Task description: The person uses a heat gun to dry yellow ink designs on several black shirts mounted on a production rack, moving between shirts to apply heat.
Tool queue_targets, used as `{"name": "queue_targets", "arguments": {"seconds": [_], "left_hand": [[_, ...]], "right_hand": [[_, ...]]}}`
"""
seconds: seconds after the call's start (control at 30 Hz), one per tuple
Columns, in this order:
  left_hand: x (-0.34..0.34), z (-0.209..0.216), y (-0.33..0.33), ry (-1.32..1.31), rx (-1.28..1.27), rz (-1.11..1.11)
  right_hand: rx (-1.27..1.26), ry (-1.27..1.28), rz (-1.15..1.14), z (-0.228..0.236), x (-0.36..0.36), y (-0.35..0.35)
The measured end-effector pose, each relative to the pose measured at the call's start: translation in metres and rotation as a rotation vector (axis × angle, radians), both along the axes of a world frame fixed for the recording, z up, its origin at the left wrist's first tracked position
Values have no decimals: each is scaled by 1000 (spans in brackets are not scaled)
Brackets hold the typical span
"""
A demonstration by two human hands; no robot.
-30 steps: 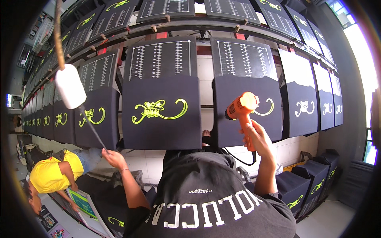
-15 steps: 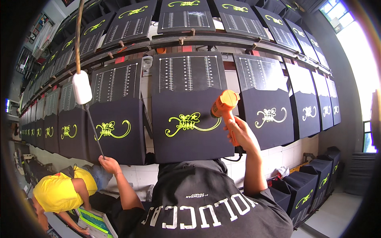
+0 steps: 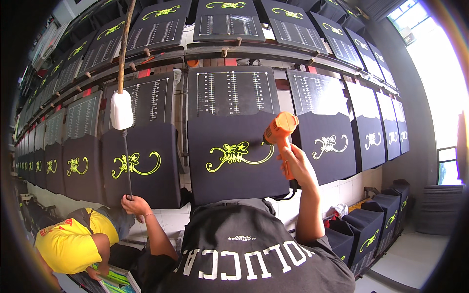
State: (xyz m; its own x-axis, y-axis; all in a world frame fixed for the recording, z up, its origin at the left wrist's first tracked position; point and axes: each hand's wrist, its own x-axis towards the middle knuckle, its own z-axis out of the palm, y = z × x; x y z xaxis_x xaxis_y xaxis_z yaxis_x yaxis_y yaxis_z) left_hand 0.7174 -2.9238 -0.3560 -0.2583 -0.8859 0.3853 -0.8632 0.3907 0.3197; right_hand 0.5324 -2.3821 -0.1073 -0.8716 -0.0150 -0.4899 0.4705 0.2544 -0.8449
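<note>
My right hand [image 3: 298,167] is wrapped round the handle of an orange heat gun [image 3: 283,126]. Its dark nozzle points left, above a black fabric piece [image 3: 234,188] on a board. Yellow-green line art [image 3: 229,155] is printed on that fabric, its curled tail ending near the nozzle. At the left, the fingers of my left hand [image 3: 136,206] close on the lower end of a thin dark cord [image 3: 126,151]. This cord runs up to a white block [image 3: 121,110], from which a wooden stick [image 3: 124,49] rises out of view. Behind the cord lies another printed black piece [image 3: 146,188].
Rows of boards with printed black fabric and white ruled scales [image 3: 232,93] stretch to both sides. A rail [image 3: 205,51] with wooden pegs separates two rows. At lower left, a person in a yellow shirt [image 3: 73,246] bends over a framed screen [image 3: 119,278]. More boards [image 3: 359,227] stand lower right.
The stick, white block and cord have swung right and become more upright, with my left hand slightly lower. The heat gun has shifted slightly right. The person in yellow has moved lower.
</note>
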Motion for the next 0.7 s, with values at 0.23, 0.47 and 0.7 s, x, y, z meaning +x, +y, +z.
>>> {"name": "queue_targets", "arguments": {"seconds": [0.23, 0.47, 0.7], "left_hand": [[3, -1, -2, 21, -10, -20], [1, 6, 1, 42, -18, -44], [-1, 6, 1, 52, -23, -50]], "right_hand": [[87, -35, -99, 7, 3, -2], [45, -37, -114, 3, 14, 6], [40, -52, -120, 3, 26, 11]]}}
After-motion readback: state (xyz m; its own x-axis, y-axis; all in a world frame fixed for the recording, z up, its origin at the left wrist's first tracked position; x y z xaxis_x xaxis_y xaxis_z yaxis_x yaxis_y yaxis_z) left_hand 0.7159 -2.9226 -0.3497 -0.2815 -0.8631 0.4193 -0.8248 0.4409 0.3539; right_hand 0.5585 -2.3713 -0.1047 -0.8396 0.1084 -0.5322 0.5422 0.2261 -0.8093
